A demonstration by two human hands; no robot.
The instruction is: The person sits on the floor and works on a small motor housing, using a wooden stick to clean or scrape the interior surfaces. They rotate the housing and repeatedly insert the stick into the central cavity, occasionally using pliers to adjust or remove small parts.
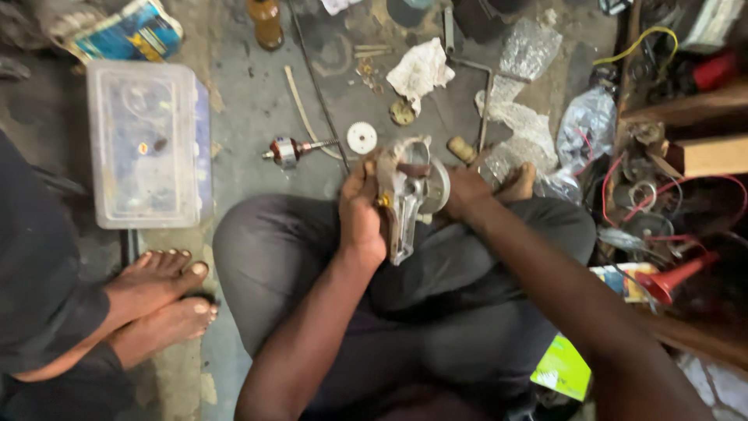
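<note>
I sit cross-legged on a grey concrete floor in dark trousers. My left hand (pixel 361 214) grips the left side of a silvery metal machine housing (pixel 407 203) held over my lap. My right hand (pixel 466 189) holds its round right end. The housing is long and dull, with a small brass-coloured part on its left edge. A motor armature (pixel 287 150) with copper windings and a shaft lies on the floor just beyond my left hand. A white round disc (pixel 361 137) lies next to it.
A clear plastic box (pixel 148 144) stands on the floor at left. Another person's bare feet (pixel 160 300) rest at lower left. Crumpled rags, plastic bags, a brown bottle (pixel 266 22) and small parts lie ahead. Red wires, a red funnel (pixel 676 279) and wooden boards crowd the right.
</note>
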